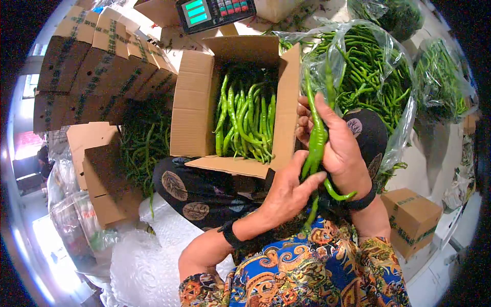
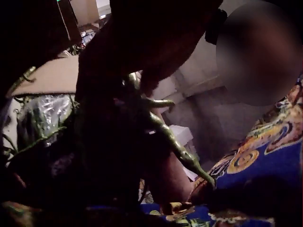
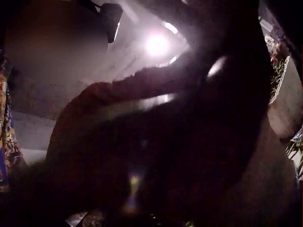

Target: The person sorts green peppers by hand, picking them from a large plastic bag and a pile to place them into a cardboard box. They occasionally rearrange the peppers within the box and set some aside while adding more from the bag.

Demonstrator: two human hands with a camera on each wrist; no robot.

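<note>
In the head view a small bunch of long green chili peppers is held upright between the two hands, just right of an open cardboard box. My right hand grips the bunch from the right, thumb along its upper part and fingertips curled round the far side. Lower down, my left hand pinches the peppers, its thumb lying across them. One curved pepper tip sticks out below the right palm. Many more chili peppers lie lengthwise inside the box. Both wrist views are dark; a pepper hangs below the hand in the left one.
A large clear plastic bag of chili peppers stands at the right, another bag beyond it. Folded or stacked cartons rise at the left. A scale display sits at the back, a closed small carton at lower right.
</note>
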